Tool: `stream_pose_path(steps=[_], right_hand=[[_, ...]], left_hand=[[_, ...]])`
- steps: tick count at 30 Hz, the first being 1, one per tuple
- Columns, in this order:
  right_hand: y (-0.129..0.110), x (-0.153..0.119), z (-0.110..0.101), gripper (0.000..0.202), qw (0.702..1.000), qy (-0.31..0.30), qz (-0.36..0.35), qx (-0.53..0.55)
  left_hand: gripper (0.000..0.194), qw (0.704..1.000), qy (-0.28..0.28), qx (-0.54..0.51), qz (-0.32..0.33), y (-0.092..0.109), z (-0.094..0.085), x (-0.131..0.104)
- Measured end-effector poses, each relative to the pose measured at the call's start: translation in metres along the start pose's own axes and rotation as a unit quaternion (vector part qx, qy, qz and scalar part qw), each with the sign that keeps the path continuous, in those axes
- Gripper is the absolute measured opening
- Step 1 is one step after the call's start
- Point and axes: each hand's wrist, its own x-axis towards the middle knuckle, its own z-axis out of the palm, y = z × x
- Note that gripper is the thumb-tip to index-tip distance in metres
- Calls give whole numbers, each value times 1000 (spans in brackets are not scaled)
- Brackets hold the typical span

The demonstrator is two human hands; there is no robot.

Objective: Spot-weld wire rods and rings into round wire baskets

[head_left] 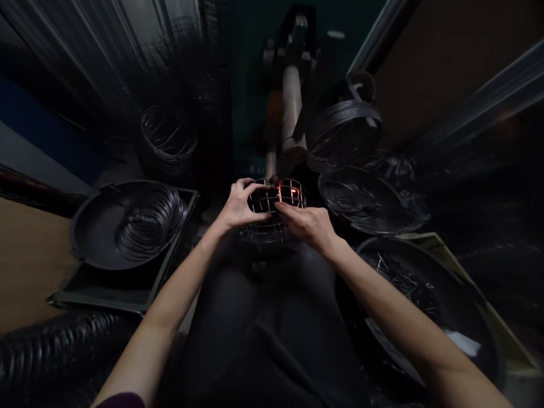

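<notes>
A round wire basket (268, 198) sits above my lap, under the electrode of a welding machine (292, 93). My left hand (241, 207) grips the left side of the basket, fingers over the top and thumb lower down. On the near right side is my right hand (309, 224), its thumb and fingers pinched on a thin metal wire at the basket's wall. Just above those fingertips, an orange glow (279, 190) shows where the wire meets the electrode. The right palm's inner side is hidden.
Left, a black pan (100, 235) with coiled wire rings (151, 224) rests on a crate. At right stand a pan of wire rings (348, 192) and a larger pan (459, 306) with short metal pieces (408, 283). More wire hoops (346, 127) hang beside the machine.
</notes>
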Motion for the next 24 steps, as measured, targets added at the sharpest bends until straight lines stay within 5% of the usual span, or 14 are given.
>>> stream_pose_path(steps=[9,24], right_hand=[[3,2,6,18,988,64,131,53],[25,48,20,9,955,115,206,179]], left_hand=[[69,1000,17,-2,-5,-8,0,17],[69,1000,5,7,6,-30,-9,66]])
